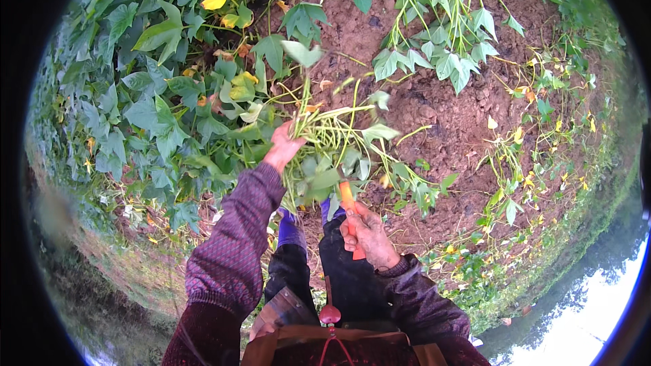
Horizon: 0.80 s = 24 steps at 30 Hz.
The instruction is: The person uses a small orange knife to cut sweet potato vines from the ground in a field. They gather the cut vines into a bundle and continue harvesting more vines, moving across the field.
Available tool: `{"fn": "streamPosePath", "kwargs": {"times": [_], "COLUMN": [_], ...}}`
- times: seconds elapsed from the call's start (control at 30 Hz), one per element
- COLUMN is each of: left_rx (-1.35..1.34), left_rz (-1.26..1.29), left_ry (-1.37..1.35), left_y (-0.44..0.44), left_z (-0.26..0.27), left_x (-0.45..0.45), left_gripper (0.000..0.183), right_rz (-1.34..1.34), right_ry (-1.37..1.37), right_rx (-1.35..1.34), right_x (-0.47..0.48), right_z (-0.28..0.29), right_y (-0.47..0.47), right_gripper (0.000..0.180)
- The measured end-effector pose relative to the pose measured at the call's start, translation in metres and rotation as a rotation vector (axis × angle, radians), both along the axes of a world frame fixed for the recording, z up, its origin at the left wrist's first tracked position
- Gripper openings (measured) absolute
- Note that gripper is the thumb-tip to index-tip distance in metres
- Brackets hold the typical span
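My left hand (286, 143) grips a bunch of cut-looking green leafy stems (335, 122), which resemble sweet potato vines. The stems fan out to the right, and some leaves blur with motion. Below and to the right, my right hand (368, 236) is closed around the orange handle (348, 197) of a tool. Its working end cannot be made out among the leaves, so the kind of tool is unclear. A few leaves of the bunch hang just above the handle's far end.
Dense lobed-leaf vines (157, 76) cover the left side. Another bundle of leafy stems (447, 35) lies on brown soil (432, 117) at the upper right. Trailing stems and yellow leaves (519, 183) litter the right. My purple boots (291, 231) stand on the ground below my hands.
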<state>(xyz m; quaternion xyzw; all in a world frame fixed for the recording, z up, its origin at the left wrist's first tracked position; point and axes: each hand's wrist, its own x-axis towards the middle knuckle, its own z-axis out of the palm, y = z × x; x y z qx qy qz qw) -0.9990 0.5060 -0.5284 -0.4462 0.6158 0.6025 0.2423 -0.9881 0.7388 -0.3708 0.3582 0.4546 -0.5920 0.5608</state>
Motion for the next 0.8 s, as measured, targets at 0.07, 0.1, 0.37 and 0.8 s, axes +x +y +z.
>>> {"fn": "streamPosePath", "kwargs": {"times": [0.07, 0.1, 0.37, 0.8], "left_rx": [0.172, 0.095, 0.007, -0.101], "left_rz": [-0.05, 0.028, -0.086, -0.248], "left_ry": [-0.08, -0.107, 0.322, 0.392], "left_y": [-0.008, -0.003, -0.02, -0.012], "left_z": [-0.009, -0.008, -0.018, -0.058], "left_x": [-0.005, 0.001, 0.058, 0.095], "left_gripper": [0.078, 0.081, 0.051, 0.066], "right_rz": [-0.008, -0.011, 0.16, 0.553], "right_ry": [-0.01, -0.015, 0.54, 0.636], "right_rx": [0.03, 0.043, 0.114, 0.047], "right_x": [-0.003, -0.004, -0.059, -0.08], "right_z": [-0.001, -0.001, -0.037, -0.102], "right_y": [0.004, 0.004, -0.024, -0.047], "right_gripper": [0.021, 0.021, 0.025, 0.032]}}
